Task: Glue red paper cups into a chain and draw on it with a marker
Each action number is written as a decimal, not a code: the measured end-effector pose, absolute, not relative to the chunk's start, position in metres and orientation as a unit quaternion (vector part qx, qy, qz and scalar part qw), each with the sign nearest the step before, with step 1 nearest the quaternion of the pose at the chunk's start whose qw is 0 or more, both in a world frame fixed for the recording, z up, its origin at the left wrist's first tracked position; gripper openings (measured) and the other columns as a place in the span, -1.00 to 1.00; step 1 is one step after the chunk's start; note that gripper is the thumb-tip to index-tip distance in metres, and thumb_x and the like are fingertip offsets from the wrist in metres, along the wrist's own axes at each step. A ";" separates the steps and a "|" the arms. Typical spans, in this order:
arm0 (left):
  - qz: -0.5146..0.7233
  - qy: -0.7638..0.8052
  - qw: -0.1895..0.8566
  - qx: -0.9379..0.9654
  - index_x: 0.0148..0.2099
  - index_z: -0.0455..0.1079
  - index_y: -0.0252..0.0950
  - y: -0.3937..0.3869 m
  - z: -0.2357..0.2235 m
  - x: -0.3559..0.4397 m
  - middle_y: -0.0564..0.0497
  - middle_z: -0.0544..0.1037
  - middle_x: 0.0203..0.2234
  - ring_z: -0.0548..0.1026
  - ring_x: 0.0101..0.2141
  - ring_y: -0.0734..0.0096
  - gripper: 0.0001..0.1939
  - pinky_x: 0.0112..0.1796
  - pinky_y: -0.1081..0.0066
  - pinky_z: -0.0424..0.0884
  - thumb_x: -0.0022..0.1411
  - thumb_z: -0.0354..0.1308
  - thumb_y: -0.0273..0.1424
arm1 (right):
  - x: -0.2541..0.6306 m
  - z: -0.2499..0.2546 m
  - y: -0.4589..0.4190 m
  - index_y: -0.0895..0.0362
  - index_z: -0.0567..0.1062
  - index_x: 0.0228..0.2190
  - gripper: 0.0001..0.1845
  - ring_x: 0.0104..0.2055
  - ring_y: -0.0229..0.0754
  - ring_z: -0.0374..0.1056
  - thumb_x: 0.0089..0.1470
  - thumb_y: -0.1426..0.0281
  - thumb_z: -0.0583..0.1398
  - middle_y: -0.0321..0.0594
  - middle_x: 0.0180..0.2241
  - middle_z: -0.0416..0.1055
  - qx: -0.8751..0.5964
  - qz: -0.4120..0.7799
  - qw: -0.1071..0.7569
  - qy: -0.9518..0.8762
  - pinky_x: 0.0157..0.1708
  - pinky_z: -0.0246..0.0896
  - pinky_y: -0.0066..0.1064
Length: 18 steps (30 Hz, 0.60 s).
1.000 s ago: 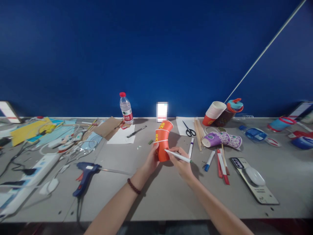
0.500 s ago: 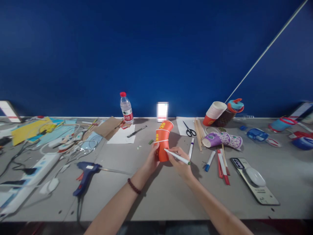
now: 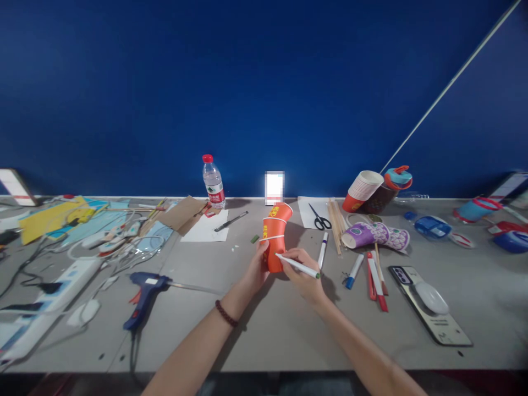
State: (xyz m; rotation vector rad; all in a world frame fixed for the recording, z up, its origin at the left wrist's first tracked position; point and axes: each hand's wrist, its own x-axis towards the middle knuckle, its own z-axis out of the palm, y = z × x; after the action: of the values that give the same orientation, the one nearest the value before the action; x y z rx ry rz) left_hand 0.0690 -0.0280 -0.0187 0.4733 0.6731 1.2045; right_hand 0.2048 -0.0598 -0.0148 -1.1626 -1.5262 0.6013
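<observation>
My right hand (image 3: 304, 281) pinches a white pen (image 3: 303, 268), its tip at the bottom cup of the bent orange cup column (image 3: 277, 229) my left hand (image 3: 258, 265) grips. I seem to be marking; another stroke calls for steadiness. Scissors (image 3: 319, 218) lie beyond.

Both forearms (image 3: 357, 344) angle inward, bare; the left grip (image 3: 256, 272) curls round, the right grip (image 3: 306, 284) pinches with bent fingers.

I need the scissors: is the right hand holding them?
No, the right hand holds a white marker; the scissors lie untouched farther back.
</observation>
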 end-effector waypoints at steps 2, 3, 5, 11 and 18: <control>0.552 0.305 0.745 0.219 -0.18 0.35 -0.27 -0.028 -0.019 0.069 0.02 0.56 -0.40 0.54 -0.37 0.34 -0.67 -0.28 0.37 0.42 0.10 0.27 -0.19 | 0.204 -0.014 -0.060 0.07 0.51 -0.39 -0.94 -0.30 -0.13 0.43 0.07 0.36 0.23 -0.18 -0.33 0.48 -0.484 0.252 0.537 -0.643 -0.27 0.35 -0.29; 0.554 0.303 0.744 0.219 -0.18 0.34 -0.27 -0.028 -0.019 0.069 0.01 0.56 -0.40 0.54 -0.37 0.34 -0.68 -0.28 0.37 0.42 0.10 0.27 -0.19 | 0.204 -0.013 -0.060 0.07 0.51 -0.39 -0.94 -0.30 -0.13 0.43 0.07 0.36 0.23 -0.18 -0.33 0.47 -0.482 0.250 0.538 -0.645 -0.27 0.35 -0.29; 0.553 0.300 0.745 0.222 -0.18 0.34 -0.28 -0.028 -0.020 0.069 0.01 0.56 -0.40 0.54 -0.37 0.34 -0.67 -0.29 0.37 0.43 0.10 0.27 -0.18 | 0.204 -0.012 -0.061 0.07 0.50 -0.41 -0.94 -0.30 -0.13 0.42 0.07 0.36 0.23 -0.18 -0.34 0.47 -0.478 0.248 0.540 -0.648 -0.28 0.35 -0.28; 0.547 0.299 0.747 0.230 -0.19 0.36 -0.29 -0.028 -0.020 0.069 -0.02 0.56 -0.40 0.54 -0.37 0.31 -0.64 -0.27 0.34 0.43 0.09 0.27 -0.15 | 0.204 -0.012 -0.061 0.08 0.50 -0.42 -0.95 -0.31 -0.12 0.43 0.04 0.37 0.24 -0.17 -0.36 0.47 -0.473 0.247 0.543 -0.649 -0.30 0.35 -0.28; 0.548 0.302 0.745 0.234 -0.21 0.36 -0.29 -0.029 -0.017 0.070 -0.01 0.56 -0.40 0.53 -0.38 0.33 -0.64 -0.28 0.36 0.41 0.08 0.27 -0.14 | 0.205 -0.015 -0.061 0.08 0.48 -0.42 -0.98 -0.30 -0.12 0.43 0.04 0.39 0.24 -0.18 -0.35 0.46 -0.463 0.258 0.542 -0.652 -0.28 0.34 -0.28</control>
State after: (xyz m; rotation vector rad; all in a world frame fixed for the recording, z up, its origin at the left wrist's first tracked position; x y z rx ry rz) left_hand 0.0696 -0.0285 -0.0166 0.5129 0.6608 1.1990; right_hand 0.2054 -0.0611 -0.0146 -1.1008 -1.5486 0.6117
